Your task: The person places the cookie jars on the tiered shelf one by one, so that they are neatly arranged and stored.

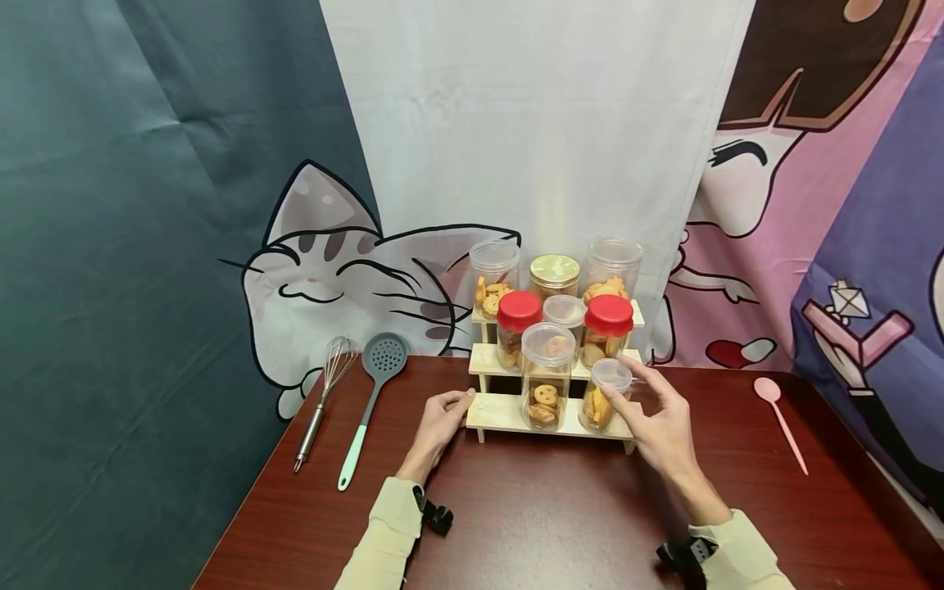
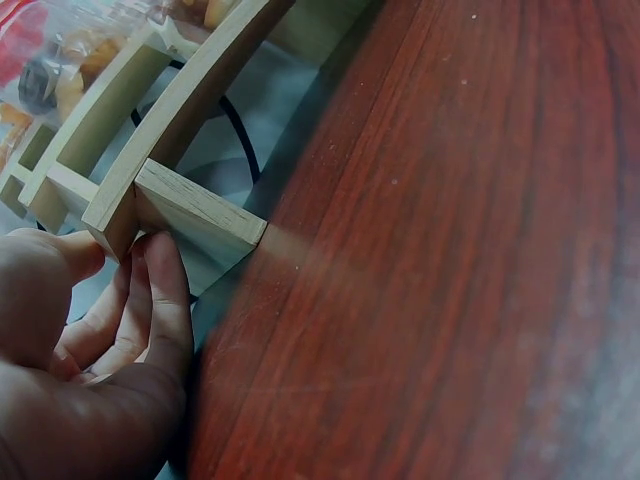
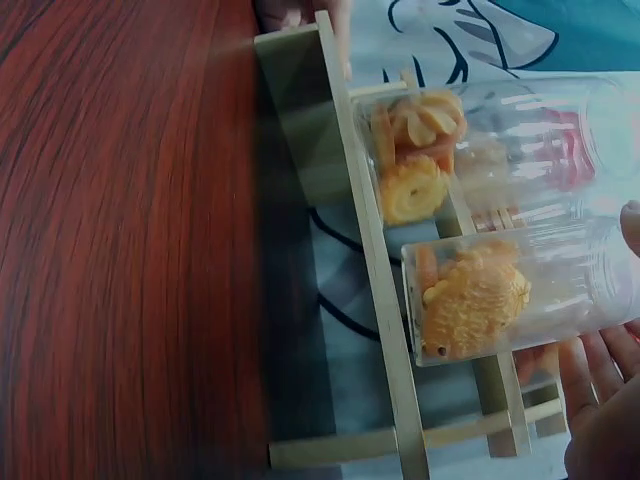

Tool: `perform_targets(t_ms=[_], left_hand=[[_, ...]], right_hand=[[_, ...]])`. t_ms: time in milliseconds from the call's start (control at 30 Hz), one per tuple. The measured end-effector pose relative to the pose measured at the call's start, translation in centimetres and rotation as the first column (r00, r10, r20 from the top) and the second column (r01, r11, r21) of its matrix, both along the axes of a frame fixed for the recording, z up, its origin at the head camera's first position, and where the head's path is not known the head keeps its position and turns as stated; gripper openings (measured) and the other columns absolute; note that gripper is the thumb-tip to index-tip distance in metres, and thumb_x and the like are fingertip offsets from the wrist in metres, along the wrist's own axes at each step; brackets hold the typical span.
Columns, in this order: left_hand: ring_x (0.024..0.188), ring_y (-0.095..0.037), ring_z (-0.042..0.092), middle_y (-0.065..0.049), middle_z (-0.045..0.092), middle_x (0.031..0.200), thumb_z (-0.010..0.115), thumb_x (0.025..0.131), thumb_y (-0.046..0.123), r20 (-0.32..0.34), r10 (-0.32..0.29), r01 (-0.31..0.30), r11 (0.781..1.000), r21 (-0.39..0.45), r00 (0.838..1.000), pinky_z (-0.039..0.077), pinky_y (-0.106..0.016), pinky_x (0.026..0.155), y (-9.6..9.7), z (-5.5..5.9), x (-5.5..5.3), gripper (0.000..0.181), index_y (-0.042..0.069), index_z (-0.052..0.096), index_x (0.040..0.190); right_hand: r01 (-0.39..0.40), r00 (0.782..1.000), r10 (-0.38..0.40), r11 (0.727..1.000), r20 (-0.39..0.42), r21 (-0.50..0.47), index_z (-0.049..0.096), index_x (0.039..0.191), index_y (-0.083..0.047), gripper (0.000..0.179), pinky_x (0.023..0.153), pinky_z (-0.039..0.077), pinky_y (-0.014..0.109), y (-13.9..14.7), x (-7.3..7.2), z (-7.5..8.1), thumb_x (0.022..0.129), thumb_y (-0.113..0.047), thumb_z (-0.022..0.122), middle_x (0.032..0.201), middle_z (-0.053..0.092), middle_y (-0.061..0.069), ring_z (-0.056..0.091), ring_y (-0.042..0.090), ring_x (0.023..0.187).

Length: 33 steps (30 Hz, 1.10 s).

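Note:
A three-tier wooden rack [image 1: 497, 412] stands on the table, with lidded clear jars of biscuits on each step. My left hand [image 1: 442, 422] pinches the left end of its lowest step; in the left wrist view the thumb lies against the board's end and the fingers [image 2: 168, 300] reach under it. At the right of that step is a small clear jar [image 1: 596, 407] with a translucent lid. My right hand [image 1: 667, 430] holds this jar near the top, thumb on one side and fingers on the other. Beside it stands a taller biscuit jar [image 1: 546, 377].
Two red-lidded jars [image 1: 519, 311] and a smaller clear one [image 1: 564, 310] fill the middle step. A gold-lidded jar [image 1: 555, 273] is at the back between two clear jars. A whisk [image 1: 324, 401] and a slotted turner [image 1: 372, 401] lie left, a pink spoon [image 1: 782, 422] right.

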<state>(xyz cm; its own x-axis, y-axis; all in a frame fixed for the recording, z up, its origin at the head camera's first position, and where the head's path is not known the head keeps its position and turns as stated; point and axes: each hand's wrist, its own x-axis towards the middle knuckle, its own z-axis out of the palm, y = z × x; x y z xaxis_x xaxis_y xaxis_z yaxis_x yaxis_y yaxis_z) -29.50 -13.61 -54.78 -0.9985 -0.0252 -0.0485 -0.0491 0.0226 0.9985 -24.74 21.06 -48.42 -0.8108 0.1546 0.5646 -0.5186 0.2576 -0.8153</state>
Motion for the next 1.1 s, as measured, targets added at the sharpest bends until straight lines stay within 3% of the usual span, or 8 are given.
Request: perform_targets(t_ms=[367, 633, 833, 1000, 1100], left_hand=[[0.084, -0.008, 0.074, -0.014, 0.082, 0.106, 0.071, 0.107, 0.03, 0.006, 0.003, -0.003, 1.0, -0.002, 1.0, 0.06, -0.021, 0.075, 0.1, 0.0, 0.1, 0.038, -0.004, 0.076, 0.123], [0.083, -0.007, 0.074, -0.014, 0.082, 0.106, 0.071, 0.107, 0.031, 0.001, 0.015, -0.015, 1.0, -0.017, 1.0, 0.06, -0.021, 0.074, 0.2, 0.1, 0.2, 0.038, -0.004, 0.076, 0.122], [0.081, -0.007, 0.075, -0.015, 0.083, 0.104, 0.07, 0.108, 0.03, -0.019, 0.022, -0.022, 0.999, -0.025, 1.0, 0.06, -0.021, 0.074, 0.3, 0.1, 0.3, 0.038, -0.004, 0.076, 0.121], [0.081, -0.007, 0.074, -0.011, 0.083, 0.102, 0.071, 0.107, 0.032, -0.035, 0.046, -0.049, 0.995, -0.091, 0.998, 0.058, -0.022, 0.075, 0.2, 0.2, 0.4, 0.033, 0.002, 0.08, 0.118], [0.086, -0.008, 0.074, -0.008, 0.083, 0.104, 0.073, 0.106, 0.034, -0.057, 0.066, -0.075, 0.984, -0.164, 0.996, 0.057, -0.024, 0.079, 0.0, 0.2, 0.5, 0.03, 0.007, 0.081, 0.117]], right_hand=[[-0.013, 1.0, 0.012, 1.0, 0.028, 0.029, 0.073, 0.14, -0.016, 0.055, 0.09, 0.059, 0.016, -1.5, -0.7, -0.2, 0.089, -0.006, 0.09, 0.138, 0.073, 0.007, 0.074, 0.006, 0.102], [-0.068, 0.998, 0.068, 0.998, -0.009, 0.007, 0.071, 0.141, -0.01, 0.062, 0.098, 0.059, 0.02, -1.8, -0.8, -0.2, 0.084, 0.002, 0.091, 0.136, 0.07, 0.013, 0.073, 0.005, 0.112], [-0.036, 0.999, 0.036, 0.998, 0.011, 0.048, 0.068, 0.143, -0.008, 0.067, 0.096, 0.059, 0.019, -1.6, -0.7, -0.3, 0.082, 0.004, 0.093, 0.137, 0.071, 0.016, 0.072, -0.001, 0.112], [-0.049, 0.999, 0.049, 0.996, 0.005, 0.077, 0.064, 0.145, -0.01, 0.069, 0.095, 0.06, 0.021, -1.0, -0.8, -0.4, 0.083, -0.002, 0.094, 0.136, 0.073, 0.017, 0.072, -0.002, 0.113], [-0.085, 0.996, 0.087, 0.993, -0.012, 0.081, 0.062, 0.146, -0.008, 0.069, 0.093, 0.062, 0.022, -0.2, -0.8, -0.5, 0.084, 0.001, 0.092, 0.132, 0.075, 0.02, 0.075, 0.003, 0.112]])
